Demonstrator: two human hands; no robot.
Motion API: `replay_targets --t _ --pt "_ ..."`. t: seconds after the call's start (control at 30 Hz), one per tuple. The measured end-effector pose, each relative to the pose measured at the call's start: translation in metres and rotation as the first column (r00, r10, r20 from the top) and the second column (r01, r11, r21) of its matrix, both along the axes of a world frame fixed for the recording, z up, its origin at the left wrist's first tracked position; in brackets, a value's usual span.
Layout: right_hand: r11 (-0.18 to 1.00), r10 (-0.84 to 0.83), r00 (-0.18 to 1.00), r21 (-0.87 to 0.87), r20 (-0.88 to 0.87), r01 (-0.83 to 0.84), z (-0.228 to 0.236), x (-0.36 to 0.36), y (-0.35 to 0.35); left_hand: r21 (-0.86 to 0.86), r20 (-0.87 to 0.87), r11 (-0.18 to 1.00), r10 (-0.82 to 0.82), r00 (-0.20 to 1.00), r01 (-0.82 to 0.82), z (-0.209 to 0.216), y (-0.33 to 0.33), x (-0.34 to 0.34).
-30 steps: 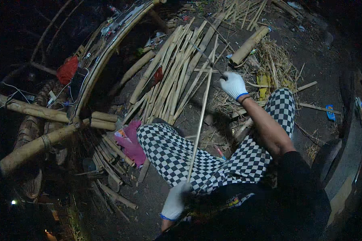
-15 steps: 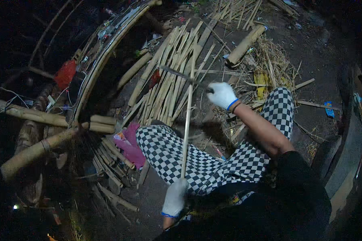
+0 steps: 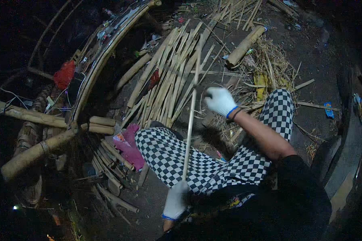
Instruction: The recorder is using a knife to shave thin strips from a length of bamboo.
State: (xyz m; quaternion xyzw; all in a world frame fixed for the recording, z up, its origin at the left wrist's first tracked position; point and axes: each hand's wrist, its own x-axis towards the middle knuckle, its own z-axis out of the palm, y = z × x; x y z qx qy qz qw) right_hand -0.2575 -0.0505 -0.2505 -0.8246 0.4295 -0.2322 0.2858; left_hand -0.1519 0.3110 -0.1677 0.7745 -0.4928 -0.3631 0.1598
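My left hand (image 3: 176, 200), in a white glove with a blue cuff, is closed around the lower end of a long, thin bamboo strip (image 3: 190, 132). The strip slants up and away past my knee, its far end above the pile. My right hand (image 3: 222, 101), gloved the same way, is closed on a knife (image 3: 199, 90). Its dark blade lies against the strip's upper half and is smeared by motion. The knife's handle is mostly hidden inside the glove.
Split bamboo strips (image 3: 177, 72) lie heaped ahead. To their right are a thick bamboo piece (image 3: 246, 46) and dry shavings (image 3: 275, 60). A bamboo frame (image 3: 93, 78) stands left, with a red plastic bag (image 3: 64, 74) on it. Short bamboo pieces (image 3: 108, 166) and pink cloth (image 3: 129, 146) lie near my leg.
The blade, stretched out left past the strip before, is now blurred and drawn back. My right hand has come slightly nearer and left; the strip's far end has shifted right.
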Motion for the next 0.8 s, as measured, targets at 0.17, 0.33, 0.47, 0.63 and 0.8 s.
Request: replay_targets --t 0.17,0.33,0.47,0.63,0.8 --pt "0.758 0.434 0.901 -0.529 -0.028 -0.382 -0.009 -0.005 -0.002 -0.008 0.034 0.998 -0.067 0.997 0.068 0.006 -0.006 0.010" --pt "0.934 -0.323 0.944 -0.140 0.063 0.329 -0.026 -0.013 -0.067 0.207 0.075 0.974 -0.112 0.991 0.095 0.022 0.015 0.004" --pt "0.928 -0.372 0.914 0.033 0.162 0.372 -0.024 -0.019 -0.051 -0.007 -0.320 0.994 0.097 0.942 -0.105 0.013 0.010 -0.001" --pt "0.985 -0.087 0.946 -0.113 0.312 0.128 -0.002 -0.010 0.001 0.258 -0.527 0.898 0.441 0.726 -0.358 -0.005 -0.029 0.005" --pt "0.937 0.237 0.966 -0.286 0.106 -0.199 0.015 -0.007 0.026 0.127 -0.195 0.921 0.386 0.902 -0.367 0.013 -0.050 0.007"
